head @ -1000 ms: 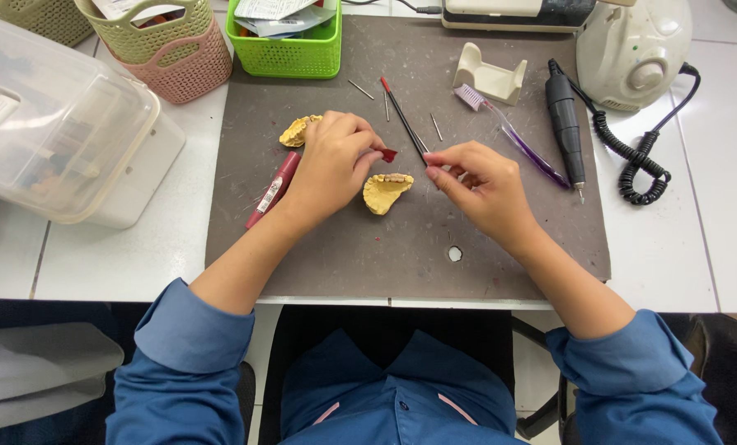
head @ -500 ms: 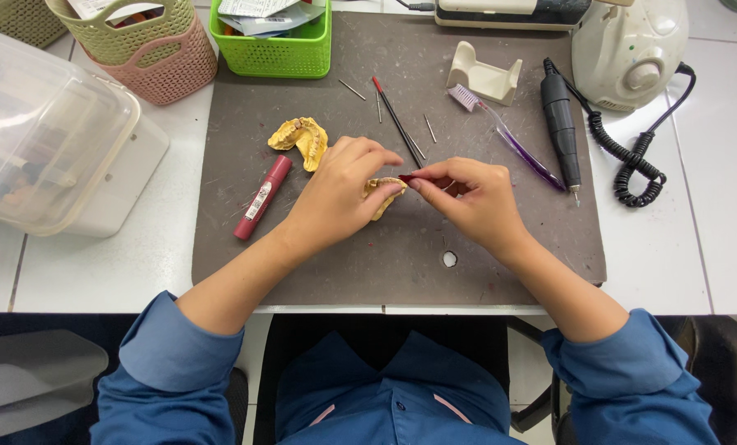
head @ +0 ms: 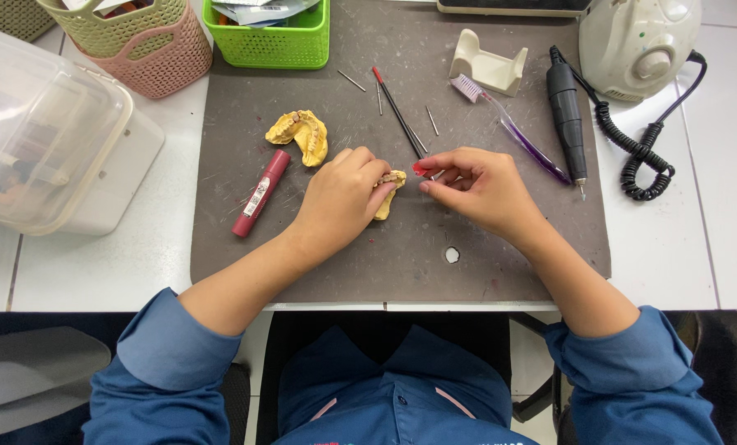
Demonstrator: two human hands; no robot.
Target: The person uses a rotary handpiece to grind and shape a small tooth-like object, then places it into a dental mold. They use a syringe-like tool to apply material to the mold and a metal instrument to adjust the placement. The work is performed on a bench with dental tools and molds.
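near the middle of the grey mat that covers the counter, the left hand is closed over a yellow dental cast, pressing it down so it sits steady on the mat. the right hand is just beside it, fingers pinched on a small red piece at the cast's edge, close enough for fine work. a second yellow cast and a red marker lie toward the mat's left edge, within reach but out of the way. a black handpiece and a purple toothbrush rest near the right edge, by the white machine at the far right corner.
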